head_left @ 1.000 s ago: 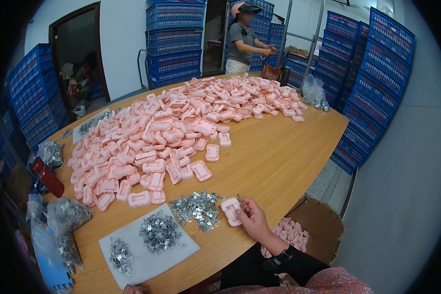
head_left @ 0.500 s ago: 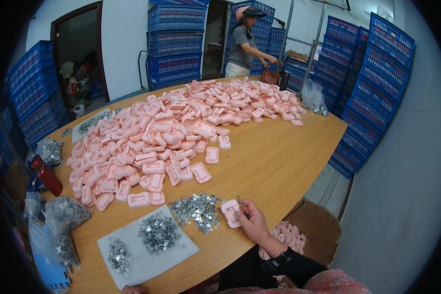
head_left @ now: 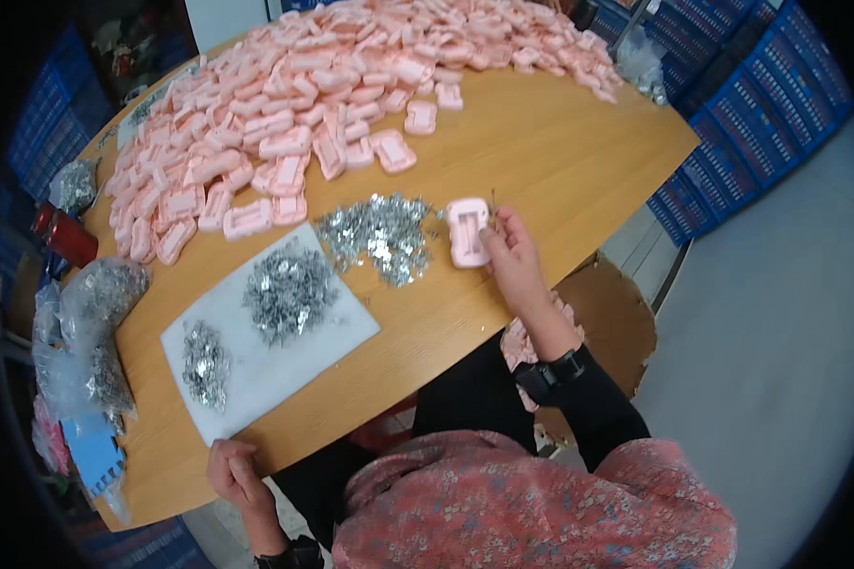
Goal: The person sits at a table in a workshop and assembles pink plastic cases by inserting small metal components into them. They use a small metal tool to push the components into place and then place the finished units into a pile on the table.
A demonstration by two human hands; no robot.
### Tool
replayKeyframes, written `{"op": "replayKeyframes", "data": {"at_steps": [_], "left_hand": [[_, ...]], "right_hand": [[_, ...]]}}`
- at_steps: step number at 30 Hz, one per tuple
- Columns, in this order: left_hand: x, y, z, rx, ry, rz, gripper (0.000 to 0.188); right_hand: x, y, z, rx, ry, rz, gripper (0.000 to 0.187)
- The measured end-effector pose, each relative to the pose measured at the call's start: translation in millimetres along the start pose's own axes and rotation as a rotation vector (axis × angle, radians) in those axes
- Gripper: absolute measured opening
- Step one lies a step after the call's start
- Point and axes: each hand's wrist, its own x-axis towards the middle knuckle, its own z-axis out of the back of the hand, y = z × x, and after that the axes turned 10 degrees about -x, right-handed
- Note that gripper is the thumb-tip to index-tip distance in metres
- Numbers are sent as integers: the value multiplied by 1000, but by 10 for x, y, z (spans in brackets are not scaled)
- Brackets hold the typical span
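Observation:
Fingers of my right hand (head_left: 514,254) are closed on a thin metal tool (head_left: 492,202), perhaps tweezers, while the thumb touches the right edge of a pink plastic shell (head_left: 468,235). The shell lies with its hollow side up on the wooden table (head_left: 579,156). To its left spreads a loose pile of small metal clips (head_left: 381,237). My left hand (head_left: 240,474) is at the near table edge, fingers curled; whether anything is in them is hidden. Just beyond it lies a white foam sheet (head_left: 247,394) with two heaps of metal pieces (head_left: 291,294).
A big mound of pink shells (head_left: 285,114) covers the far table. Bags of metal pieces (head_left: 104,294) and a red flask (head_left: 64,235) line the left edge. Below the right edge stands a cardboard box (head_left: 626,322) with pink pieces. Blue crates (head_left: 769,123) are stacked behind.
The view has tipped downward, bringing my left hand and lap into sight and losing the other person. My right hand and the shell have shifted slightly right, away from the clip pile.

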Motion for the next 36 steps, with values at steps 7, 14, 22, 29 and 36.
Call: {"op": "replayKeyframes", "data": {"at_steps": [7,14,22,29,36], "left_hand": [[0,85,49,5,-7,-93,28],[38,96,38,-27,4,-144,37],[1,31,6,-49,-14,-78,36],[-13,45,20,-36,-1,-57,42],[-28,103,18,-25,27,-53,42]], "right_hand": [[44,-107,-57,-23,31,88,36],[97,210,70,29,68,-201,31],[48,472,-3,-32,133,-80,34],[-96,404,55,-19,164,-115,37],[-188,307,209,1,190,-138,40]]}}
